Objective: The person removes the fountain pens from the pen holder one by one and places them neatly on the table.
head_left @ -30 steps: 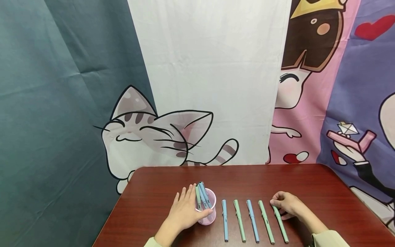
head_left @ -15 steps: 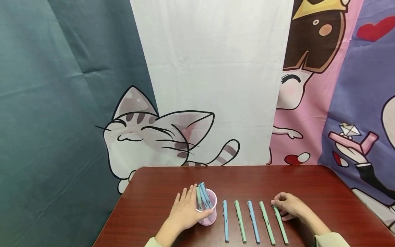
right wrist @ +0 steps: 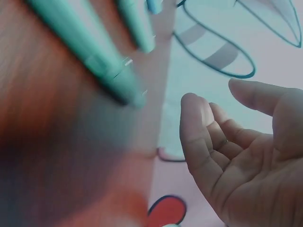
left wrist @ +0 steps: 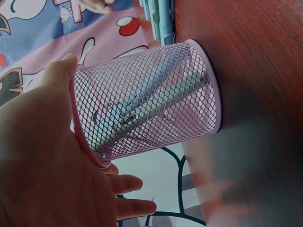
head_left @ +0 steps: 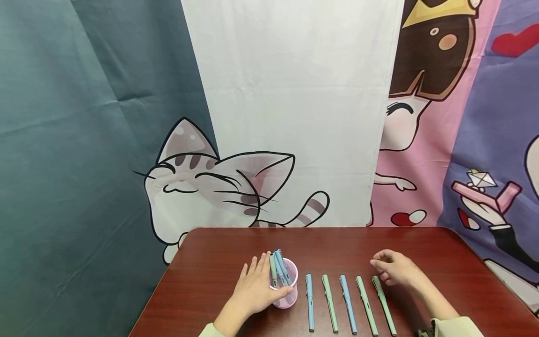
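My straight-fingered left hand (head_left: 254, 291) partly hides the cup (left wrist: 217, 101) against it; mesh (left wrist: 106, 94) veils the pens (head_left: 280, 270) inside. My right hand (head_left: 396, 268), loosely bent, hangs empty.

Behind the reddish-brown desk (head_left: 236, 243) hangs a printed cloth (head_left: 294, 70) in green, white, pink and purple, bearing a smiling cartoon cat (head_left: 206, 199), a brown-haired figure (head_left: 431, 61) in a yellow crown (head_left: 438, 13), and a red heart (head_left: 514, 42).
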Tool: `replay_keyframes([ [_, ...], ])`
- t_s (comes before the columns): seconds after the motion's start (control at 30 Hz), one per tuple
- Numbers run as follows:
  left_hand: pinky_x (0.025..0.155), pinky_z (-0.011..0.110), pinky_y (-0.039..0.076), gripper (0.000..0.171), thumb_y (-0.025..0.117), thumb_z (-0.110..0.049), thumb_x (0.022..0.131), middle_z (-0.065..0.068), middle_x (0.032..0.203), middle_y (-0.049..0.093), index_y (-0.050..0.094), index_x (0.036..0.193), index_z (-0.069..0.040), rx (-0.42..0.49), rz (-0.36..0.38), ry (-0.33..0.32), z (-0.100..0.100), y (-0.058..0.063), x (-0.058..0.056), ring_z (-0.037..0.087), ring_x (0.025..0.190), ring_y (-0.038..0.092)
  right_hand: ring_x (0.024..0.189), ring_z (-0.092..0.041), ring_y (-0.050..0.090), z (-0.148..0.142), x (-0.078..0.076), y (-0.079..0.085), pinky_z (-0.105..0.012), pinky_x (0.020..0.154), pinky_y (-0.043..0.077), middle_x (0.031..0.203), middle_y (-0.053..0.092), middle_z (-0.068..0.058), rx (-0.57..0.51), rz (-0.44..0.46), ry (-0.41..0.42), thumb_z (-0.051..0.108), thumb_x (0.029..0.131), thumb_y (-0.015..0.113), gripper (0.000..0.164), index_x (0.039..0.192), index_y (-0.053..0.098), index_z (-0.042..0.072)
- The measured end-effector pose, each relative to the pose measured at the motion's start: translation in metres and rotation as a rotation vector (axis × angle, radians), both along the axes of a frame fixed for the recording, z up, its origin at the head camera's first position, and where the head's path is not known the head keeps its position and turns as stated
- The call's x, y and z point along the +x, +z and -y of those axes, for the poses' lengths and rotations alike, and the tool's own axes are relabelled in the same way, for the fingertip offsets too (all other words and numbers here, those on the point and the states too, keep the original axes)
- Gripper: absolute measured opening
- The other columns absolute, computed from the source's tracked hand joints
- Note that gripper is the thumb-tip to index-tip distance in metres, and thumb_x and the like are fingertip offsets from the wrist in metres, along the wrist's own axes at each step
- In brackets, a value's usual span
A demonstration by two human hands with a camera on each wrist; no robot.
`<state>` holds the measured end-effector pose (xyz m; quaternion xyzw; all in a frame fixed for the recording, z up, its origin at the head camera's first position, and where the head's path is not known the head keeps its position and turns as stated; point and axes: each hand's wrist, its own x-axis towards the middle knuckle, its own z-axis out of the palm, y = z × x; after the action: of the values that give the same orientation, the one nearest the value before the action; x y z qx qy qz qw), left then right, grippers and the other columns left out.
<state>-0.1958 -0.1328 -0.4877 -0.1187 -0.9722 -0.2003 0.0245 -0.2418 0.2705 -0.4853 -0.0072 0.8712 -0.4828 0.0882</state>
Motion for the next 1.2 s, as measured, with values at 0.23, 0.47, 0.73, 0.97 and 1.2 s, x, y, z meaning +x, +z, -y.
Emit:
replay_keyframes([
  [0.23, 0.118, 0.064, 0.021, 0.118, 0.058, -0.084, 0.078, 0.019, 0.161, 0.034, 0.029, 0.158, -0.002, 0.003, 0.001, -0.009, 0.000, -0.001, 0.000, 0.044, 0.148, 0.032, 0.078, -0.022, 0.069, 0.030, 0.002, 0.018, -0.037, 0.064, 0.060, 0.099, 0.066, -0.013, 0.026, -0.083, 0.043, 0.025, 0.097, 0.070, 0.037, 0.121, 0.061, -0.002],
  [0.47, 0.119, 0.064, 0.021, 0.118, 0.058, -0.083, 0.078, 0.019, 0.161, 0.034, 0.029, 0.158, -0.002, 0.004, 0.004, -0.012, 0.000, -0.001, 0.000, 0.043, 0.148, 0.031, 0.086, -0.025, 0.071, 0.061, -0.002, 0.027, -0.039, 0.068, 0.060, 0.103, 0.068, -0.013, -0.007, -0.117, 0.094, 0.025, 0.097, 0.070, 0.040, 0.124, 0.061, -0.002],
  [0.73, 0.119, 0.063, 0.021, 0.119, 0.055, -0.086, 0.078, 0.018, 0.162, 0.034, 0.028, 0.159, -0.003, -0.004, 0.013, -0.013, 0.001, -0.001, -0.001, 0.041, 0.149, 0.031, 0.093, -0.028, 0.072, 0.093, -0.007, 0.029, -0.042, 0.075, 0.059, 0.106, 0.069, -0.010, -0.057, -0.104, 0.119, 0.026, 0.095, 0.071, 0.036, 0.122, 0.064, 0.002],
  [0.97, 0.119, 0.063, 0.021, 0.119, 0.055, -0.086, 0.077, 0.019, 0.162, 0.034, 0.029, 0.158, -0.003, -0.006, 0.014, -0.010, 0.000, 0.000, 0.000, 0.041, 0.149, 0.031, 0.094, -0.030, 0.073, 0.113, -0.010, 0.027, -0.039, 0.074, 0.060, 0.105, 0.070, -0.009, -0.085, -0.117, 0.154, 0.023, 0.095, 0.072, 0.033, 0.120, 0.065, 0.002],
  [1.2, 0.118, 0.064, 0.022, 0.119, 0.058, -0.085, 0.077, 0.020, 0.161, 0.035, 0.029, 0.158, -0.002, 0.003, 0.004, -0.006, 0.000, 0.000, 0.000, 0.044, 0.147, 0.032, 0.093, -0.033, 0.073, 0.129, -0.014, 0.025, -0.041, 0.075, 0.061, 0.106, 0.070, -0.013, -0.123, -0.138, 0.205, 0.021, 0.095, 0.071, 0.034, 0.121, 0.064, 0.000],
])
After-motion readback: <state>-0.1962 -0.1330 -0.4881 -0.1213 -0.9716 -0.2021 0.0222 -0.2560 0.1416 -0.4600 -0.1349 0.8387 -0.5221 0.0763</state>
